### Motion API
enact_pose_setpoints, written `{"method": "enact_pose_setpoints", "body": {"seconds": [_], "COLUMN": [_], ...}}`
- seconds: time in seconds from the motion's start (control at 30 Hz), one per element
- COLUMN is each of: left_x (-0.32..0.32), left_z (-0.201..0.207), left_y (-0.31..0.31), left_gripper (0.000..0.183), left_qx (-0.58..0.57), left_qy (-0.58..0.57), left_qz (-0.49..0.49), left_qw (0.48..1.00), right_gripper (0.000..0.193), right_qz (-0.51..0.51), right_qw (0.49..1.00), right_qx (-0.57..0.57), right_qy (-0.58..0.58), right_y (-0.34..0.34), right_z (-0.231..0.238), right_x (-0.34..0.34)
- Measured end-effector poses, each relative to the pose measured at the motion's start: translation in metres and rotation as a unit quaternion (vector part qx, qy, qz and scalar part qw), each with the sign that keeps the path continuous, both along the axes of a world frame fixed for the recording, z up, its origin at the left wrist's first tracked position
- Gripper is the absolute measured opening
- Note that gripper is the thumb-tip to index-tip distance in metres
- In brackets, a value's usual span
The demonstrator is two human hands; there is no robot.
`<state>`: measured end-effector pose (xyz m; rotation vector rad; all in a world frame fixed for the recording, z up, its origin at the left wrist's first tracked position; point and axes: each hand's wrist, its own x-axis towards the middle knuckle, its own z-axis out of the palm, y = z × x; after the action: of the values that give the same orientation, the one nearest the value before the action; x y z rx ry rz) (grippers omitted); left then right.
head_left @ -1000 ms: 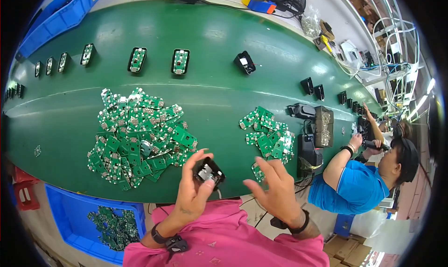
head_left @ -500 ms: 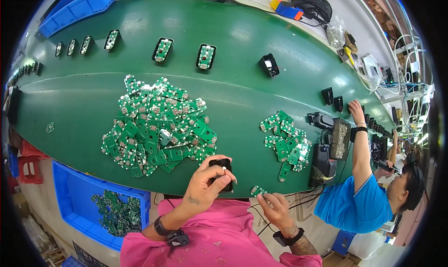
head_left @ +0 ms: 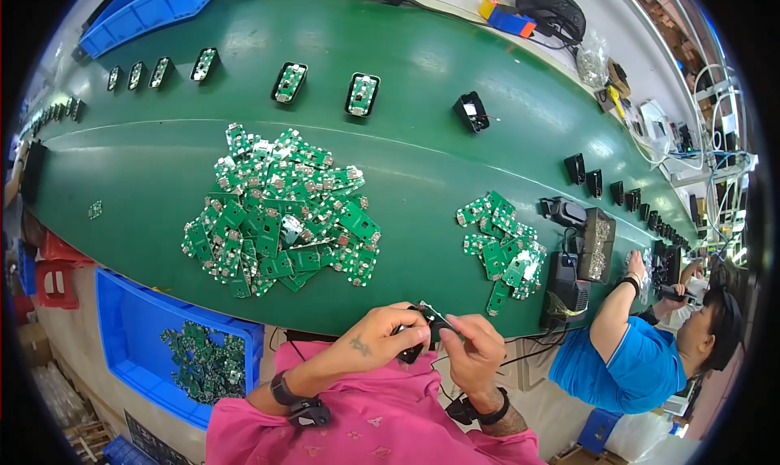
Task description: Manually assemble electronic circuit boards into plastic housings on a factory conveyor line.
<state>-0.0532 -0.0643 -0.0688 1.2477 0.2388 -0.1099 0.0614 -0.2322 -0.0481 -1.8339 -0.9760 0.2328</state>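
Hands [head_left: 478, 347] close around black case [head_left: 410, 353]

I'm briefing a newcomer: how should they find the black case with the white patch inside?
On the long green table, find the big heap of circuit boards. Look beyond it, then right past the cases filled with green boards, to one black case. Unlike those, it shows a white patch and no green board.

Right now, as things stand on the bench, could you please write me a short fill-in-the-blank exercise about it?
The left hand holds a casing coloured ____.
The smaller heap of circuit boards lies to the ____ of the larger heap.
The worktable has a ____ surface.
The nearby co-worker's shirt is ____.

Missing words: black; right; green; blue.
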Motion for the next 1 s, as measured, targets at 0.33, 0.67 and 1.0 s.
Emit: {"method": "enact_pose_setpoints", "body": {"seconds": [0.33,0.67,1.0], "left_x": [0.002,0.004,0.007], "left_z": [-0.017,0.006,0.02], "left_y": [-0.005,-0.009,-0.002], "left_gripper": [0.02,0.07,0.05], "left_qx": [-0.067,-0.135,0.041], "left_qy": [-0.01,-0.005,0.039], "left_qz": [-0.007,0.093,0.074], "left_qw": [0.998,0.986,0.996], "right_gripper": [0.026,0.037,0.027], "right_qz": [0.05,0.119,0.057], "right_qw": [0.998,0.984,0.985], "right_qx": [0.008,-0.024,-0.011], "right_qy": [-0.024,-0.13,-0.164], "right_y": [-0.002,0.0,0.003], "right_z": [-0.001,-0.004,0.008], "right_x": [0.0,0.01,0.011]}}
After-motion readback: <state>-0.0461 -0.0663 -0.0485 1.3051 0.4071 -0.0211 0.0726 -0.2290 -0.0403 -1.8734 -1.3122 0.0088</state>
